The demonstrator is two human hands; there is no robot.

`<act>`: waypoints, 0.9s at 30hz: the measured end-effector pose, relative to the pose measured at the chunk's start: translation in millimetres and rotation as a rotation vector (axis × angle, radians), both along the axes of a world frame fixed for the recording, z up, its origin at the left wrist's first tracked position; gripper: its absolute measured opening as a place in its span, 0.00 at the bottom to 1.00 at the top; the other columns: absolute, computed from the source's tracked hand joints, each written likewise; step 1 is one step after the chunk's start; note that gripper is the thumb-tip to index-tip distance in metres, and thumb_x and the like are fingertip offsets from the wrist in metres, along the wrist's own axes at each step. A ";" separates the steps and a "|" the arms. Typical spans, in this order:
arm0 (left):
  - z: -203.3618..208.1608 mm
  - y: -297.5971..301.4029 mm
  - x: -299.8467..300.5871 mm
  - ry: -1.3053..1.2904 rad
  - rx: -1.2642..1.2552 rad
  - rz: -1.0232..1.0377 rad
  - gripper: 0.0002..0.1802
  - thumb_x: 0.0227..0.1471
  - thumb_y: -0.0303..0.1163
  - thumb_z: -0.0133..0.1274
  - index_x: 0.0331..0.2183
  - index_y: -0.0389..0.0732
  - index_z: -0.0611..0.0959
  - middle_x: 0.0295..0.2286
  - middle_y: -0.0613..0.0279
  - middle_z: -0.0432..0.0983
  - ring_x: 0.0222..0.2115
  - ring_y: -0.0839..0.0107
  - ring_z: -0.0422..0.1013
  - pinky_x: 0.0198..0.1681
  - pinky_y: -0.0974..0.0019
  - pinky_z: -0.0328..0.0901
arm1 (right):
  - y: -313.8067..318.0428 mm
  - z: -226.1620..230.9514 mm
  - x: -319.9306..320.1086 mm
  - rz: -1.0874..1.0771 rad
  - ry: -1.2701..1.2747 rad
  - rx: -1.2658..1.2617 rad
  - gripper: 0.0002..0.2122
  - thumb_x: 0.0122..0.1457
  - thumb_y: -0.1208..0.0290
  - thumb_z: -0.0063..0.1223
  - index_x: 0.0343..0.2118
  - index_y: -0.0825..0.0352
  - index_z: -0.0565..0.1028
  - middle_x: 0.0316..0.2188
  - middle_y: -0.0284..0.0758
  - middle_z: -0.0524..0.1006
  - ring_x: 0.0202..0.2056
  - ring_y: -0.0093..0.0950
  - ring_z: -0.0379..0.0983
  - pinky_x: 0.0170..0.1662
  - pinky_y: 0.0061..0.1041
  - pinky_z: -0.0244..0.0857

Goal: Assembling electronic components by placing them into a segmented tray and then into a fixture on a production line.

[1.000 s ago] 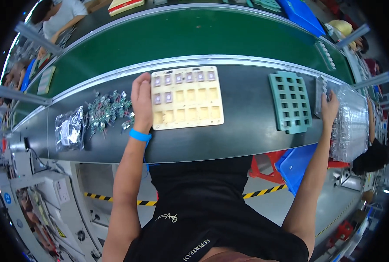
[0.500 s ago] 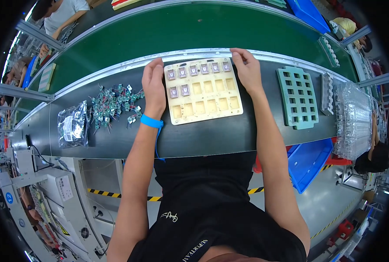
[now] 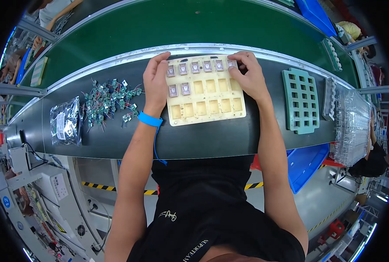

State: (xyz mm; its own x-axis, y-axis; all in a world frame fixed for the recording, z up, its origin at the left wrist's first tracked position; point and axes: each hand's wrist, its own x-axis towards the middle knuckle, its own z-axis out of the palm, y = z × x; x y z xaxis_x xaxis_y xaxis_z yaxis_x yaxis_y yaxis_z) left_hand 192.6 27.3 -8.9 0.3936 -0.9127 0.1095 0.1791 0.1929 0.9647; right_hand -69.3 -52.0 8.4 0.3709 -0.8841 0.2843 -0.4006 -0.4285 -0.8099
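- while the cream tray (image 3: 207,118) lies on the dark bench (image 3: 207,142) btwn l hand (image 3: 155,81) & r hand (image 3: 252,78), even pressure both sides prob. steadies it best.
- l: curled along l edge; can't tell if gripping or just bracing.
- r: curled at upper r corner, thumb by top row's end; grip also unclear. light thumb advisable, so nothing tips.
- pinkish pcs (image 3: 195,67) along top row, +2 in row two.
- green boards (image 3: 109,102) heaped l, apart from tray.

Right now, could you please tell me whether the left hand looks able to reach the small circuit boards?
Probably yes: the left hand rests at the left edge of the cream tray, and the small circuit boards lie heaped to its left, with nothing visible between.
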 end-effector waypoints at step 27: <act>-12.4 6.0 5.0 -0.258 -0.005 0.023 0.16 0.59 0.26 0.47 0.47 0.31 0.79 0.49 0.53 0.74 0.51 0.65 0.69 0.56 0.66 0.61 | 2.6 -22.7 -1.0 -0.386 -0.165 -0.174 0.08 0.60 0.71 0.56 0.39 0.70 0.80 0.30 0.34 0.80 0.31 0.19 0.73 0.36 0.20 0.68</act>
